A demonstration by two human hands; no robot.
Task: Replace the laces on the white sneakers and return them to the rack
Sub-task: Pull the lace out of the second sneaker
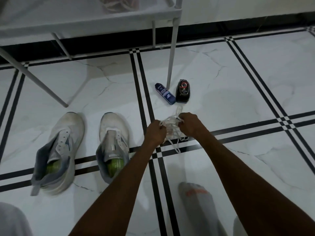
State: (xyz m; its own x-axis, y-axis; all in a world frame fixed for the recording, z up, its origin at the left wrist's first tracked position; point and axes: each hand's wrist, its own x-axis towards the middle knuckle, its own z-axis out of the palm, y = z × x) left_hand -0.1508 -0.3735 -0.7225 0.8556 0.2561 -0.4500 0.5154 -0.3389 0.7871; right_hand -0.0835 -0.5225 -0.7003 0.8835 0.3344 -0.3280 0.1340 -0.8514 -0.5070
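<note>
Two white sneakers stand side by side on the tiled floor, the left sneaker (56,152) and the right sneaker (113,143), both without laces and with green insoles showing. To their right, my left hand (156,132) and my right hand (190,125) both grip a tangled bundle of white laces (170,128) just above the floor. Loose lace ends hang below the bundle. The white rack (88,17) stands at the back left, its legs reaching down to the floor.
A blue tube (165,93) and a black shoe-polish bottle (182,90) lie beside a rack leg (172,60). My socked foot (196,195) rests at the bottom right. A black skirting runs along the wall behind the rack.
</note>
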